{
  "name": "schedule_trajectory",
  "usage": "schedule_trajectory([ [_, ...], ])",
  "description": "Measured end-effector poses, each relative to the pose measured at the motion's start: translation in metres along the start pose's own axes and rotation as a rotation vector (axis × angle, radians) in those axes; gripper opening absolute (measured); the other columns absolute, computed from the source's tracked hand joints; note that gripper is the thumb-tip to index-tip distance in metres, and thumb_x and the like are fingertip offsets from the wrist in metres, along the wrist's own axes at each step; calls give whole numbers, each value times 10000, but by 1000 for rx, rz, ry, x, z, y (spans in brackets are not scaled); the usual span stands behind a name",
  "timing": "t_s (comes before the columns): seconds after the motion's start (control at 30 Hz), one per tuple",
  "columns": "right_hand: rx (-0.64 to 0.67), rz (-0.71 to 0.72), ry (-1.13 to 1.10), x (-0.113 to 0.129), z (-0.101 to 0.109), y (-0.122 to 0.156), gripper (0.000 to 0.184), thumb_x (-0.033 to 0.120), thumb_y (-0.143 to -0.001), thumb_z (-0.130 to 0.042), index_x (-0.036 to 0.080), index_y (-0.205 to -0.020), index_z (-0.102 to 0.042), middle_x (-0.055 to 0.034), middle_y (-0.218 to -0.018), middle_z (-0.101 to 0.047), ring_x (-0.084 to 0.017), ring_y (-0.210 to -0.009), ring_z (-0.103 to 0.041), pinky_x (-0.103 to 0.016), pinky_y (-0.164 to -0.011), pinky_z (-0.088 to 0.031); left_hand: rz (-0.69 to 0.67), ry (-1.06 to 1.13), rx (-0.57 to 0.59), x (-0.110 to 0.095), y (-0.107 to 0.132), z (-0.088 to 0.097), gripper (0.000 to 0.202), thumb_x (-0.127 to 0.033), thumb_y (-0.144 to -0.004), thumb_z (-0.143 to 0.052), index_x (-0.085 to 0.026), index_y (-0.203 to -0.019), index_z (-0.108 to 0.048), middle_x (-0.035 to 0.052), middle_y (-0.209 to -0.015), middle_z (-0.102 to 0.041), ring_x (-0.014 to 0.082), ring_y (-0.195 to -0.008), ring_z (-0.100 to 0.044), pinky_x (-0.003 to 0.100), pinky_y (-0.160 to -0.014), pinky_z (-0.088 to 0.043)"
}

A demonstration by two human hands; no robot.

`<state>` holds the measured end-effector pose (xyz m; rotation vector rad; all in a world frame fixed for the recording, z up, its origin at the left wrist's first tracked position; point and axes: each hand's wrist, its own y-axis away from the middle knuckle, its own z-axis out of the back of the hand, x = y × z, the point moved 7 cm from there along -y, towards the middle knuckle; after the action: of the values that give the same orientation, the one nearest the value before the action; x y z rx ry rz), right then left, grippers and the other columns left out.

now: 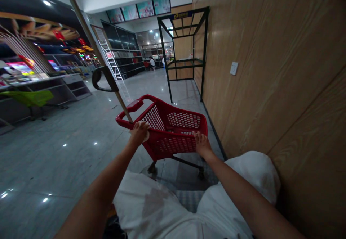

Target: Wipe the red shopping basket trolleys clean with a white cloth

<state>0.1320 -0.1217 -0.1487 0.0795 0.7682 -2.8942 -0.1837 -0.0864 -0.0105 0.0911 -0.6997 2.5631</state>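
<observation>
A small red plastic shopping cart [173, 131] stands on the tiled floor just ahead of me, tilted in the view, beside a wooden wall. My left hand [139, 132] is closed over the near left rim of its basket, close to the red handle. My right hand [202, 143] rests on the near right rim, fingers curled over the edge. A long pole with a black hand grip [104, 79] leans across the cart's left side, right by my left hand. Whether my left hand also touches the pole I cannot tell.
A wood-panelled wall [270, 70] with a socket runs along the right. A black metal rack [186, 52] stands past the cart. Shelving, a stepladder [113, 62] and a green chair [32, 98] are at the left. A seated person [152, 62] is far back.
</observation>
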Motion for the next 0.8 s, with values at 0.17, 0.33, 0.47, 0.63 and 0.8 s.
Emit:
schedule_trajectory([
  [0.17,13,-4,4,2,-2,4,650,92,-763,-472,104,-1396,-324,-219,-1344,-457,-304,-1124,-461,-475,-931,-340,-151,46,126,-107,-17,-52,269,-169,-867,-433,-214,-1104,-553,88,-1174,-528,233,-1080,-450,414,-928,-395],
  [0.33,-19,101,-4,-19,-4,7,558,58,-785,-441,151,-1335,-419,-176,-1326,-480,-259,-1076,-476,-430,-918,-361,-247,85,133,-130,-22,-61,373,-158,-863,-456,-248,-1219,-519,76,-1283,-503,218,-1143,-455,392,-974,-393],
  [0.47,31,88,21,-46,-8,4,550,67,-787,-437,142,-1332,-421,-170,-1334,-475,-267,-1082,-484,-450,-936,-353,-239,35,101,-59,-12,-25,459,-140,-840,-466,-252,-1286,-485,89,-1322,-487,234,-1205,-434,414,-1019,-387],
  [0.63,248,-13,77,-84,-15,-5,548,120,-818,-398,131,-1366,-388,-178,-1414,-398,-288,-1199,-441,-489,-1033,-264,-435,-34,72,-18,13,16,506,-102,-839,-440,-216,-1332,-444,67,-1365,-475,224,-1293,-375,387,-1089,-331],
  [0.8,484,-212,176,-122,-12,-16,591,132,-820,-367,81,-1408,-337,-195,-1482,-272,-278,-1338,-311,-488,-1106,-115,-438,-57,33,11,39,38,491,-89,-859,-372,-243,-1315,-471,38,-1368,-489,229,-1255,-442,395,-1037,-395],
])
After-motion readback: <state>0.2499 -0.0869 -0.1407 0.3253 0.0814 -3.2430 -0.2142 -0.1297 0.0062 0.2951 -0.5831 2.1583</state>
